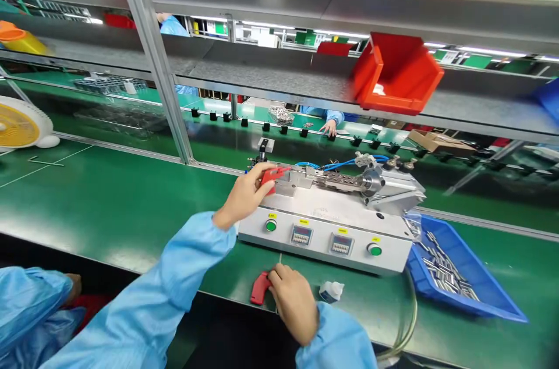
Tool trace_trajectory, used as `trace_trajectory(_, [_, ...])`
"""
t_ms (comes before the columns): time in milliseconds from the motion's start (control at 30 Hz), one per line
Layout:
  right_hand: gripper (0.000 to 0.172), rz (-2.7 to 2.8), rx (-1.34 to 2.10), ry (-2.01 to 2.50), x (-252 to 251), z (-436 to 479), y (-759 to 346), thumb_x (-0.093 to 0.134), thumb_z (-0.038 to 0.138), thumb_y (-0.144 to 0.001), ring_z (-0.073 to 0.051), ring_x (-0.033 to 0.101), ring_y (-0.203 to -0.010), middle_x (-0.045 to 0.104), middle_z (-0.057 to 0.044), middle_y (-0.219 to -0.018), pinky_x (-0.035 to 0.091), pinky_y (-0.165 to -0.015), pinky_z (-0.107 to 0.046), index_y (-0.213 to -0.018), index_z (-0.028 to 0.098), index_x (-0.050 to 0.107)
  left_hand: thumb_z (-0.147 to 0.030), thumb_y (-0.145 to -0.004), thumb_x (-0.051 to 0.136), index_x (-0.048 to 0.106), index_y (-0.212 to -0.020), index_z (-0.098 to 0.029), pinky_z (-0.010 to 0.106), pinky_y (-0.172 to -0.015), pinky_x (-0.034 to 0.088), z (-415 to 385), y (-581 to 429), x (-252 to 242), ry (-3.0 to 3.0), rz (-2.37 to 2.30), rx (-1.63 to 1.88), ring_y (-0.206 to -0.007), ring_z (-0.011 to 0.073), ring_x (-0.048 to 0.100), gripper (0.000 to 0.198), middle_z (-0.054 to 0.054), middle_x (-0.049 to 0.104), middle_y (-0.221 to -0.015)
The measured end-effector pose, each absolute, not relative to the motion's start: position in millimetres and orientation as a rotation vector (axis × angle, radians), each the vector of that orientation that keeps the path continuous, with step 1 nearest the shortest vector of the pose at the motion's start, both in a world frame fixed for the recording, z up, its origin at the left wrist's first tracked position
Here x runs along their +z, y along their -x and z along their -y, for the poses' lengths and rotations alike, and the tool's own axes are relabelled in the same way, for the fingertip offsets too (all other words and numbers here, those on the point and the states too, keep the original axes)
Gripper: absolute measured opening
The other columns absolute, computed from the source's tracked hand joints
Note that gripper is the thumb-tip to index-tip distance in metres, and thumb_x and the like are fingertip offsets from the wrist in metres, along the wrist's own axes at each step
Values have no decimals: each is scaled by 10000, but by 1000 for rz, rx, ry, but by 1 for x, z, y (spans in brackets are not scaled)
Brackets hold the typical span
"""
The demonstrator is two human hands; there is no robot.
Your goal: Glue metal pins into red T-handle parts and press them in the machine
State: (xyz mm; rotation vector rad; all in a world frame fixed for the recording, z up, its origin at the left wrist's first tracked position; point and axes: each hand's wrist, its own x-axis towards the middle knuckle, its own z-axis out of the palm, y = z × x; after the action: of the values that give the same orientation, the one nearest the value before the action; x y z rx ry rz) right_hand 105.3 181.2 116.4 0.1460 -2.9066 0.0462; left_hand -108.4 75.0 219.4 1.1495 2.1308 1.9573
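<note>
My left hand [247, 194] is closed on a small red plastic part [273, 176] and holds it at the left end of a white bench machine [323, 229], by its metal feed track [340, 181]. At the table's near edge my right hand [292, 299] grips a second red part [259, 288] lying on the green mat. Both arms wear light blue sleeves. The machine's front panel carries two green buttons [271, 225] and two small digital counters [301, 235].
A blue tray [463, 276] of several metal pieces sits right of the machine. A small white bottle [331, 291] stands near my right hand. A red bin [395, 75] rests on the shelf above. Another person's hand [328, 126] works across the belt; a blue-sleeved person [35, 299] is at lower left.
</note>
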Motion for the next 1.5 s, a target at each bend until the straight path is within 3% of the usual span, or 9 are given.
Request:
trace_trajectory(133, [294, 2847, 144, -17, 96, -180, -106, 538, -16, -868, -260, 721, -889, 747, -66, -1047, 624, -733, -391, -980, 234, 643, -179, -1006, 541, 633, -1363, -222, 354, -942, 568, -121, 145, 259, -1314, -2783, 954, -1069, 248, 736, 371, 69, 770, -1199])
trace_trajectory(233, [291, 2720, 374, -44, 101, -186, -126, 520, 38, -921, -247, 730, -990, 744, -83, -1154, 639, -826, -383, -1081, 245, 649, -196, -1010, 555, 688, -1297, -205, 364, -918, 567, -135, 147, 265, -1302, -2863, 724, -1090, 280, 730, 316, 111, 740, -1211])
trace_trajectory(367, [237, 2540, 588, -119, 120, -194, -165, 495, 101, -992, -213, 755, -953, 755, -75, -1103, 646, -812, -325, -1078, 250, 658, -268, -1027, 562, 745, -1189, -187, 376, -870, 565, -138, 137, 261, -1292, -2937, 525, -985, 268, 743, 258, 130, 658, -1260])
trace_trajectory(633, [161, 2259, 559, 209, 154, -266, -210, 609, 290, -1006, -237, 761, -941, 750, -102, -1073, 643, -907, -342, -1096, 230, 728, -316, -1083, 481, 774, -1138, -197, 408, -881, 493, -123, 131, 246, -1528, -3022, 470, -1052, 274, 620, 320, 120, 699, -1215])
trace_trajectory(833, [505, 2061, 428, 591, 145, -332, -177, 580, 614, -970, -228, 698, -829, 677, -144, -1189, 638, -719, -375, -1231, 214, 743, -264, -1076, 472, 745, -953, -198, 401, -837, 468, -107, 113, 233, -1776, -2999, 546, -953, 265, 604, 307, 111, 725, -996])
trace_trajectory(933, [524, 2055, 514, 579, 137, -347, -164, 580, 673, -946, -181, 672, -701, 658, -116, -1096, 611, -598, -327, -1130, 223, 777, -224, -1047, 499, 711, -941, -211, 353, -765, 492, -85, 85, 193, -1890, -2959, 564, -849, 234, 630, 238, 77, 710, -901])
trace_trajectory(1100, [569, 2014, 683, 637, 142, -361, -162, 600, 765, -872, -183, 664, -675, 684, -78, -926, 639, -689, -344, -929, 225, 772, -182, -1031, 492, 661, -1134, -237, 315, -729, 526, -57, 67, 139, -1862, -2850, 715, -842, 215, 684, 205, 59, 729, -978])
trace_trajectory(1400, [515, 1988, 709, 813, 154, -354, -157, 663, 737, -810, -251, 675, -701, 728, -97, -906, 615, -762, -437, -933, 241, 727, -212, -1005, 568, 607, -1070, -251, 320, -729, 527, -76, 68, 167, -1431, -2821, 554, -894, 245, 722, 85, 50, 745, -964])
trace_trajectory(1500, [496, 2019, 726, 843, 141, -351, -163, 648, 699, -845, -293, 716, -784, 750, -123, -1007, 623, -814, -470, -1072, 266, 730, -216, -1010, 547, 610, -1102, -249, 341, -742, 544, -75, 62, 160, -1380, -2836, 640, -890, 252, 718, 117, 54, 740, -961])
